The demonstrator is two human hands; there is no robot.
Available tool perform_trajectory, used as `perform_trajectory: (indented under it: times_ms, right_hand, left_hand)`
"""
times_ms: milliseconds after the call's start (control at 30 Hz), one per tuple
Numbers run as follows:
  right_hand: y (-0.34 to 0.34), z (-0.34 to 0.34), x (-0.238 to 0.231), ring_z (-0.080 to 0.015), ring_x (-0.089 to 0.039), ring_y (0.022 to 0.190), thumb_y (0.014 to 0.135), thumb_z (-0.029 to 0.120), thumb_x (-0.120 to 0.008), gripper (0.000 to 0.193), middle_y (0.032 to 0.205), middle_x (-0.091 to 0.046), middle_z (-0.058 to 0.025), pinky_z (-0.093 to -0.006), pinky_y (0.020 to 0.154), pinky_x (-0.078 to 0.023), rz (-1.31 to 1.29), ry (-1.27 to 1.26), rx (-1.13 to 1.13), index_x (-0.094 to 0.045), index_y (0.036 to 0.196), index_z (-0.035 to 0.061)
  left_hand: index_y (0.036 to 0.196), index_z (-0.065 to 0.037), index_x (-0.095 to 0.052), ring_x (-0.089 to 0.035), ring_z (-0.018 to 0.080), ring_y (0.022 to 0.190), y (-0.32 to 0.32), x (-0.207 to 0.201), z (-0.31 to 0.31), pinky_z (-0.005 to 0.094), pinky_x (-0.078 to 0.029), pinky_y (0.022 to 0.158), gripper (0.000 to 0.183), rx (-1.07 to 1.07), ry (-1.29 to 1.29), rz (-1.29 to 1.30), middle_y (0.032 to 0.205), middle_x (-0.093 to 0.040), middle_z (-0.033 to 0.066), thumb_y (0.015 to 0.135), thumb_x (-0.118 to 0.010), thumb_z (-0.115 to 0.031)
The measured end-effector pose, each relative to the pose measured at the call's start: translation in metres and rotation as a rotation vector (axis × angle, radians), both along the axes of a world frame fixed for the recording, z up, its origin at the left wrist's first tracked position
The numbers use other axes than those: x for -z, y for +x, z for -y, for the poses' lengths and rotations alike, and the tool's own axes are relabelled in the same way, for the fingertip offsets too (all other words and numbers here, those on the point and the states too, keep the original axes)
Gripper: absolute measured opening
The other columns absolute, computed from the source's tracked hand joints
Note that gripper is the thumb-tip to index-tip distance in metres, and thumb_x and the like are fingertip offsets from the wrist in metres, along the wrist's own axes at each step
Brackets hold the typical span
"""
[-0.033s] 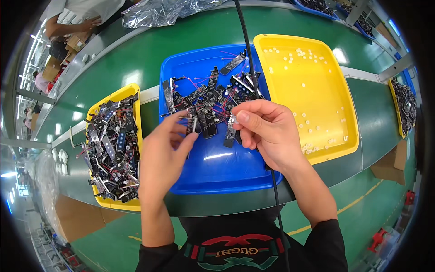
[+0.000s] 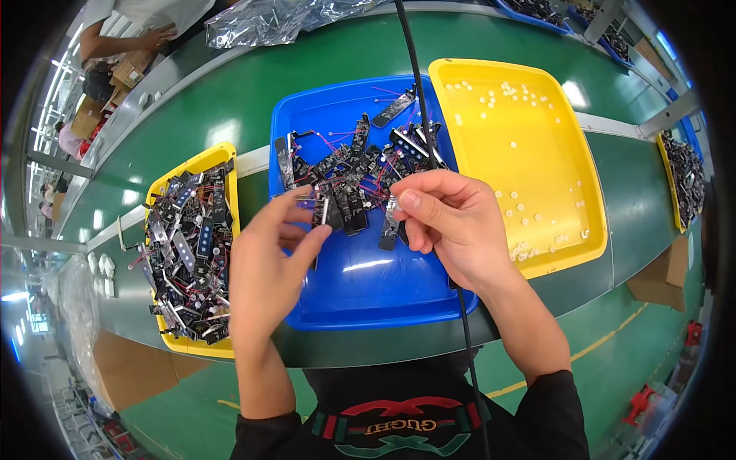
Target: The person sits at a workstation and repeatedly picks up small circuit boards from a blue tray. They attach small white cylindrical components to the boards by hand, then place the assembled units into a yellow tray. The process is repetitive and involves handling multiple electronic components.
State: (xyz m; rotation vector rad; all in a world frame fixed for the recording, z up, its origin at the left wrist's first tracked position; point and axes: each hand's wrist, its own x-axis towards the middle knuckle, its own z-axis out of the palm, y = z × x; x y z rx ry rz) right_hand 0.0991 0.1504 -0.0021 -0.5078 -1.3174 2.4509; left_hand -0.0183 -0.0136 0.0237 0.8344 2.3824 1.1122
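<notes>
My left hand point(image 2: 264, 261) is over the left side of the blue tray point(image 2: 368, 295), its thumb and fingers closed round a small black electronic module point(image 2: 325, 211) with a pale edge. To the right of it, my right hand point(image 2: 456, 222) pinches thumb and index finger together over the tray. Something small and pale shows at those fingertips, too small to name. Beneath and beyond both hands lies a heap of black electronic modules point(image 2: 353, 172) with thin red wires. One module point(image 2: 389, 228) lies just below my right fingertips.
A yellow tray point(image 2: 537, 169) at right holds scattered small white pieces. At left, a narrower yellow tray point(image 2: 195, 346) is heaped with similar modules. A black cable point(image 2: 414, 57) hangs across the blue tray. Clear plastic wrap point(image 2: 268, 21) and another person point(image 2: 126, 42) are at far left.
My left hand has shifted slightly to the left with the module. The right hand stays in nearly the same place.
</notes>
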Motion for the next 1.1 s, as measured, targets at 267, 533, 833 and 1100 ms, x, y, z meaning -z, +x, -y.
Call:
perform_trajectory:
  times_ms: [267, 533, 833, 1100]
  right_hand:
    - [-0.004, 0.002, -0.001, -0.0079, -0.056, 0.062, 0.082, 0.006, -0.063, 0.017, 0.076, -0.062, -0.0040, -0.0199, 0.055, -0.044, 0.036, 0.143, -0.037, -0.062, 0.098, -0.0010]
    - [-0.003, 0.006, 0.007, -0.0074, -0.056, 0.063, 0.081, 0.005, -0.064, 0.015, 0.077, -0.062, -0.0028, -0.0195, 0.052, -0.043, -0.024, 0.278, -0.072, -0.062, 0.095, 0.0007]
    - [-0.002, 0.014, 0.007, -0.0079, -0.055, 0.061, 0.081, 0.003, -0.063, 0.013, 0.085, -0.059, -0.0049, -0.0192, 0.050, -0.041, -0.111, 0.213, -0.179, -0.064, 0.094, 0.0000]
    - [-0.002, 0.017, 0.009, -0.0084, -0.055, 0.060, 0.081, 0.001, -0.062, 0.012, 0.086, -0.059, -0.0059, -0.0196, 0.048, -0.040, -0.135, 0.174, -0.235, -0.064, 0.093, -0.0002]
  left_hand:
    - [0.132, 0.007, -0.028, -0.058, 0.0198, 0.082, 0.001, 0.006, -0.001, 0.0274, -0.047, 0.069, 0.060, 0.013, 0.759, 0.590, 0.098, -0.057, 0.0170, 0.077, -0.053, 0.001]
    - [0.113, 0.001, -0.045, -0.059, 0.0160, 0.078, 0.011, 0.025, -0.004, 0.0249, -0.049, 0.068, 0.041, -0.008, 0.832, 0.801, 0.092, -0.059, 0.0148, 0.076, -0.062, 0.005]
    - [0.113, -0.005, -0.040, -0.059, 0.0147, 0.081, 0.015, 0.033, -0.003, 0.0234, -0.048, 0.067, 0.054, -0.078, 0.949, 0.895, 0.090, -0.059, 0.0133, 0.069, -0.068, 0.011]
    - [0.114, -0.006, -0.039, -0.058, 0.0150, 0.079, 0.018, 0.034, -0.006, 0.0247, -0.048, 0.069, 0.056, -0.018, 0.996, 1.056, 0.088, -0.057, 0.0105, 0.069, -0.068, 0.012]
